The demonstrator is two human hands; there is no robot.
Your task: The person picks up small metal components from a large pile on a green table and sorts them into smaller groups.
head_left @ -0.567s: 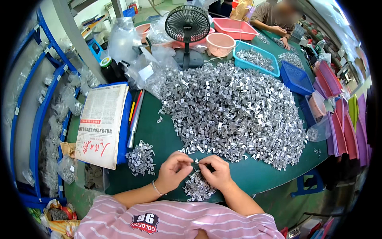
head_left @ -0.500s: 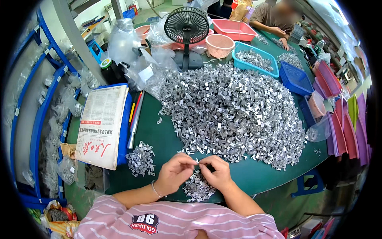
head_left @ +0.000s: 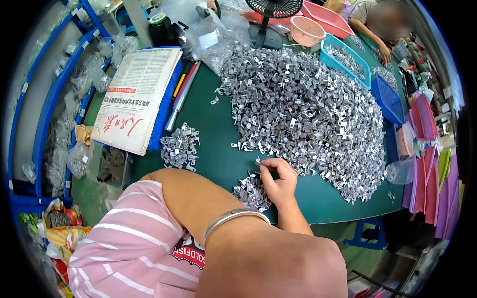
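Observation:
My right hand (head_left: 281, 183) is above the green table in front of the big pile, with thumb and forefinger pinched on a small metal bracket (head_left: 258, 161). My left hand (head_left: 278, 263) is raised close to the camera at the lower edge, blurred. A silver bangle (head_left: 236, 213) circles its wrist, and its fingers cannot be made out. Under the right hand lies a little heap of brackets (head_left: 252, 191), partly covered by hand and arm. The large pile of grey metal brackets (head_left: 308, 109) spreads beyond. Another small heap (head_left: 180, 147) sits to the left.
A folded newspaper (head_left: 136, 99) lies on a blue folder, with pens (head_left: 184, 87) alongside. A black fan (head_left: 268, 25), turquoise basket (head_left: 345, 59) and blue basket (head_left: 387, 99) stand around the pile. Across the table a person (head_left: 370, 22) reaches over parts. Blue shelving (head_left: 49, 114) rises at left.
My left hand has left the right hand and come up toward the camera, its arm now bent across my front. The right hand still pinches a bracket. The whole view has shifted.

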